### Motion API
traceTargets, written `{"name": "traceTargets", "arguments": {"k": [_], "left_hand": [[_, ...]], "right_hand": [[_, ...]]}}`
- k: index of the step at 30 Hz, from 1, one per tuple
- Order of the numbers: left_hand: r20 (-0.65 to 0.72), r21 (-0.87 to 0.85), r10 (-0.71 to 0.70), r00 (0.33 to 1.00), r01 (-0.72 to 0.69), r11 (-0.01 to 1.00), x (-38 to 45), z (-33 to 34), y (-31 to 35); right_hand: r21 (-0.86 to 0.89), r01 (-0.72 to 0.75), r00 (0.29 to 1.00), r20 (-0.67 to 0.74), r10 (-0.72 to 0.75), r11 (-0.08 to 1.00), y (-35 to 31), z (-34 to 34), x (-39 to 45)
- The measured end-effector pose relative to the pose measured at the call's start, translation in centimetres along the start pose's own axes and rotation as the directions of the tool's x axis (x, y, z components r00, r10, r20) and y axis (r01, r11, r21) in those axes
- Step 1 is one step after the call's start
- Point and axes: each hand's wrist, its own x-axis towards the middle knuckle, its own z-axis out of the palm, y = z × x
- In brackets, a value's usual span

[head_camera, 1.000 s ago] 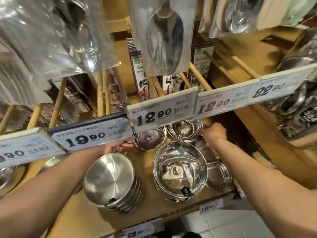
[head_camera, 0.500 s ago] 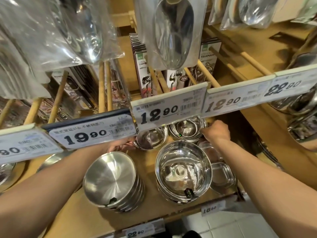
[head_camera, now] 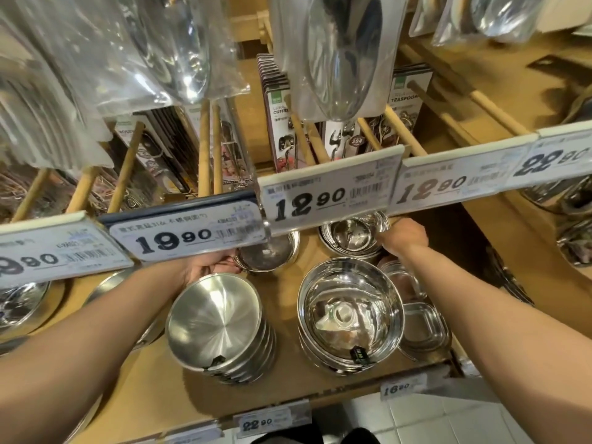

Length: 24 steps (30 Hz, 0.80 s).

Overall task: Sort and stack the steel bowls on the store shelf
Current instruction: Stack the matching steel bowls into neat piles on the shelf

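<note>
Bowls (head_camera: 354, 237) in a small stack sat against the right hand (head_camera: 404, 236), which gripped their rim; the left hand (head_camera: 209, 265) curled round another bowl (head_camera: 267, 251) beside it.

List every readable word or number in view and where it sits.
"19 90": dark-framed tag
"12 90": middle tag
"12 90": next tag right
"22 9": far-right tag, cut off
"16 90": lower tag
"22 90": bottom tag
"TEASPOON": card
"COFFE": card, partly hidden
Barcodes, small print: blurred.

Both forearms reach forward, bare. Left hand (head_camera: 209, 267) at frame centre-left, fingers curled, partly hidden. Right hand (head_camera: 404, 236) centre-right, knuckles up, fingers curled downward.
</note>
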Motion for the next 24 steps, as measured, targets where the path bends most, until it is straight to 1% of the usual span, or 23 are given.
{"name": "traceTargets", "arguments": {"k": [1,4,7,10,11,13,14,16,20,22,24], "left_hand": [[-0.008,-0.031,-0.003,1.0,0.003,1.0,-0.5,0.1,0.1],[-0.084,-0.045,0.008,0.996,-0.012,0.999,-2.1,0.3,0.1],[-0.162,-0.028,0.069,0.984,-0.075,0.997,-3.6,0.2,0.0],[-0.216,-0.021,0.158,0.964,-0.166,0.986,-4.3,0.1,0.1],[-0.232,-0.013,0.188,0.955,-0.196,0.981,-4.5,0.1,0.1],[-0.253,-0.02,0.21,0.944,-0.222,0.975,-4.8,0.0,0.0],[-0.251,-0.031,0.204,0.946,-0.219,0.975,-5.1,0.1,-0.1],[-0.258,-0.042,0.197,0.946,-0.215,0.976,-5.7,0.3,-0.3],[-0.284,-0.018,0.197,0.939,-0.21,0.977,-6.8,0.6,-0.4],[-0.272,-0.006,0.144,0.952,-0.151,0.988,-7.3,0.6,-0.6],[-0.29,0.01,0.076,0.954,-0.077,0.997,-7.7,0.3,-0.8]], "right_hand": [[0.002,-0.003,1.0,0.007,0.003,1.0,-0.1,0.0,0.0],[0.059,-0.001,1.0,0.022,0.0,0.998,-0.4,0.3,-0.1],[0.133,0.031,0.999,0.028,-0.035,0.991,-0.4,0.4,-0.3],[0.243,0.06,0.998,0.001,-0.063,0.968,-0.9,0.2,-0.4],[0.287,0.047,0.999,-0.009,-0.047,0.957,-1.1,0.1,-0.5],[0.413,-0.008,0.999,0.038,-0.009,0.911,-1.6,-0.1,-0.8],[0.466,-0.034,0.997,0.083,-0.005,0.884,-1.7,-0.2,-1.0],[0.485,-0.056,0.991,0.131,-0.009,0.873,-1.5,-0.5,-1.4],[0.469,-0.085,0.992,0.126,0.028,0.879,-0.2,-1.5,-2.6],[0.467,-0.094,0.994,0.099,0.054,0.879,0.5,-2.2,-3.4],[0.462,-0.081,0.996,0.065,0.057,0.883,1.1,-2.7,-4.0]]}}
